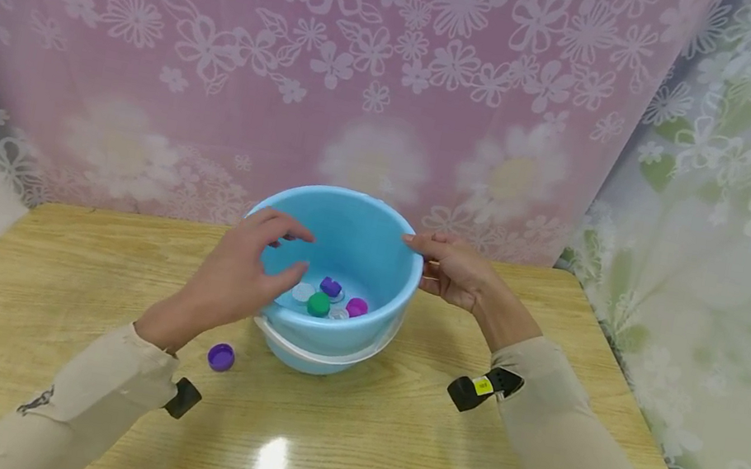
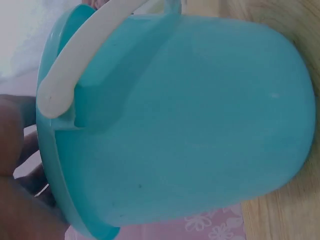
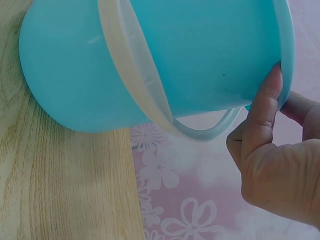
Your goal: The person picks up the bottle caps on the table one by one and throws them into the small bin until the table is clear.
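Note:
A light blue bucket (image 1: 366,235) stands upright on the table, with several bottle caps at its bottom: a green cap (image 1: 319,305), a magenta cap (image 1: 357,307), a purple cap (image 1: 331,287) and some clear or whitish ones. My right hand (image 1: 453,272) pinches the bucket's right rim; in the right wrist view its thumb and fingers lie on either side of the rim (image 3: 286,55). Over the left rim hovers my left hand (image 1: 236,264), fingers spread and bent, with nothing between them. Outside the bucket, near my left wrist, lies another purple cap (image 1: 221,357).
The bucket's white handle (image 1: 327,359) hangs down in front. A wood-grain table (image 1: 338,446) runs back to a pink flowered curtain (image 1: 252,121). A pale flowered curtain (image 1: 723,271) borders the right side.

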A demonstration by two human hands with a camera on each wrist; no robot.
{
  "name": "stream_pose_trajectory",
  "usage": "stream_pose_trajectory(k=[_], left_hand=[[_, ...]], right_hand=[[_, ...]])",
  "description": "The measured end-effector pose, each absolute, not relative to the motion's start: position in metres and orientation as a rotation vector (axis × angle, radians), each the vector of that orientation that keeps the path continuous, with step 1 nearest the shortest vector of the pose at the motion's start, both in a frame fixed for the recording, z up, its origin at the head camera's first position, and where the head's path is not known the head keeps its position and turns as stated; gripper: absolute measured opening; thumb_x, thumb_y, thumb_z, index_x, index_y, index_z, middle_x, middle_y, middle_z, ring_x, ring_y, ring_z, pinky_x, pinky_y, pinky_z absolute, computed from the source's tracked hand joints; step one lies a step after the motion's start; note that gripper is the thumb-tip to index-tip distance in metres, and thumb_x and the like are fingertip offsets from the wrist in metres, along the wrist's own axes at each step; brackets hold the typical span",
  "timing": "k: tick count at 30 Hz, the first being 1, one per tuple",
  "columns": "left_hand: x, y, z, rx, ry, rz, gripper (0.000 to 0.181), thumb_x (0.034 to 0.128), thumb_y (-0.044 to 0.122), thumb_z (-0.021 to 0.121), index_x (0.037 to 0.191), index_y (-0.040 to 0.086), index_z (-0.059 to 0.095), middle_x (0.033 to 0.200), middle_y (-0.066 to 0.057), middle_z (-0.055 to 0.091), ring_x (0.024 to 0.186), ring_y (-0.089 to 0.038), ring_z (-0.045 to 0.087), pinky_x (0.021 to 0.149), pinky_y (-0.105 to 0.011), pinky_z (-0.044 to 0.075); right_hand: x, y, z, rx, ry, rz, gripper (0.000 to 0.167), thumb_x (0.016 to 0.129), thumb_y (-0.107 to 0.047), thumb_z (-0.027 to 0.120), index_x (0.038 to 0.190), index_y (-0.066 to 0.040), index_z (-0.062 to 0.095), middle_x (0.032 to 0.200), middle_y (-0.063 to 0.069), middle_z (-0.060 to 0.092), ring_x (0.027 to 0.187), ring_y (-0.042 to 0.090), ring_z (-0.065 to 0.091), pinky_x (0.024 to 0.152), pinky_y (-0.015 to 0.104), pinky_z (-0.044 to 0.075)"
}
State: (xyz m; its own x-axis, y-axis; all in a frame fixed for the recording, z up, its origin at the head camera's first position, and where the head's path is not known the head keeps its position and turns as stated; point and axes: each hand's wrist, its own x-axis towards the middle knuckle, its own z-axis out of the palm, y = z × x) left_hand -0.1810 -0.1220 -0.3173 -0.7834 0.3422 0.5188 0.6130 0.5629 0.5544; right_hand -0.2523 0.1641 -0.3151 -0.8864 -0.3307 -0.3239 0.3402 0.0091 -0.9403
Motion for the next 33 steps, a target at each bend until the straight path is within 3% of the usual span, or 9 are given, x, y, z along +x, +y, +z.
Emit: stream_pose_trajectory(k=[5, 15, 26, 33], left_hand=[[-0.178, -0.139, -0.323, -0.577, -2.286, -1.136, 0.034, 0.0854, 0.007, 0.069, 0.117, 0.003, 0.058, 0.115, -0.012, 0.057, 0.105, -0.027, 0.053, 0.087, -0.043, 0.045], [-0.170, -0.169, -0.336, -0.316, -2.365, -1.403, 0.035, 0.0939, 0.011, 0.056, 0.126, 0.000, 0.047, 0.122, -0.011, 0.050, 0.104, -0.024, 0.055, 0.081, -0.029, 0.048], [-0.166, -0.182, -0.375, -0.378, -2.829, -1.272, 0.037, 0.0916, 0.011, 0.060, 0.124, -0.004, 0.050, 0.127, -0.022, 0.043, 0.112, -0.042, 0.050, 0.085, -0.052, 0.049], [-0.157, -0.184, -0.393, -0.364, -3.015, -1.079, 0.041, 0.0847, 0.015, 0.066, 0.121, 0.000, 0.055, 0.125, -0.023, 0.045, 0.112, -0.043, 0.050, 0.084, -0.051, 0.051]], right_hand=[[-0.253, 0.164, -0.314, 0.006, 1.836, -1.923, 0.039, 0.097, -0.022, 0.059, 0.125, 0.003, 0.050, 0.094, 0.010, 0.061, 0.077, 0.017, 0.066, 0.070, 0.029, 0.058], [-0.252, 0.168, -0.314, -0.006, 1.833, -1.930, 0.047, 0.096, -0.025, 0.060, 0.131, 0.004, 0.047, 0.097, 0.013, 0.062, 0.078, 0.020, 0.068, 0.071, 0.030, 0.058], [-0.253, 0.167, -0.317, 0.000, 1.783, -1.961, 0.046, 0.096, -0.024, 0.061, 0.130, 0.005, 0.048, 0.097, 0.014, 0.064, 0.079, 0.020, 0.069, 0.070, 0.030, 0.058], [-0.253, 0.166, -0.319, 0.017, 1.782, -1.969, 0.043, 0.096, -0.023, 0.061, 0.128, 0.005, 0.049, 0.097, 0.014, 0.062, 0.078, 0.020, 0.068, 0.070, 0.030, 0.058]])
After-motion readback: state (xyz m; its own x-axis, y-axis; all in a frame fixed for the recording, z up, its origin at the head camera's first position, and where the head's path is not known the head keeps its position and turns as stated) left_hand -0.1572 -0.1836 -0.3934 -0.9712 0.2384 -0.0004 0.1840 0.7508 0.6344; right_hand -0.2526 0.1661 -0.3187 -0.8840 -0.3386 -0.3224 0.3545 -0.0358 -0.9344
